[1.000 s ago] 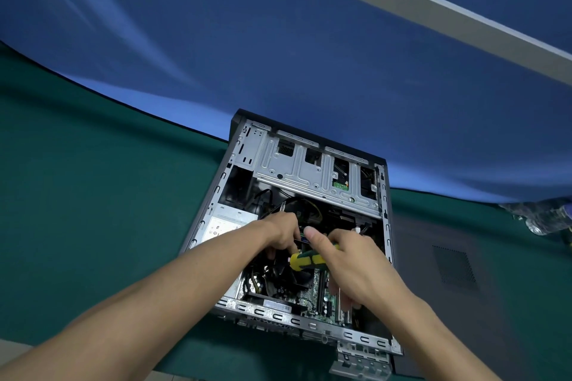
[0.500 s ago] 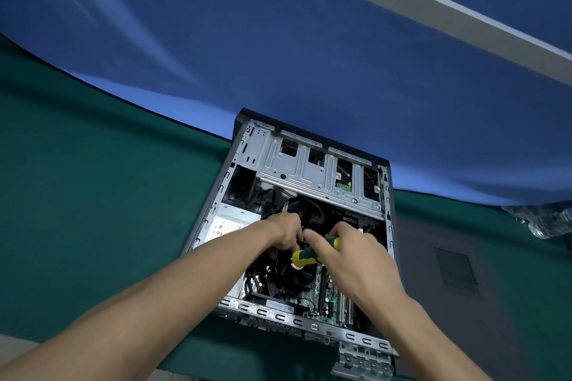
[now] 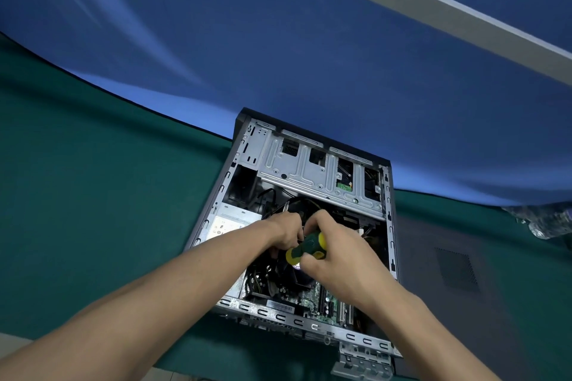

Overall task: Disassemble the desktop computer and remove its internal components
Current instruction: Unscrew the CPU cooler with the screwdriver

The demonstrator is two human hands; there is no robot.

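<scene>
Counts on the desk [image 3: 93, 226]
Showing one open computer case [image 3: 312, 182], one screwdriver [image 3: 306, 247], one side panel [image 3: 448, 272], two hands

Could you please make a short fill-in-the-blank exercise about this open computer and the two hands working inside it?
1. The right hand grips a screwdriver whose handle is green and ____.
2. The computer case lies on a ____ cloth.
3. The detached side panel lies to the ____ of the case.
4. The metal drive cage sits at the ____ end of the case from the person.

Missing words: yellow; green; right; far
</scene>
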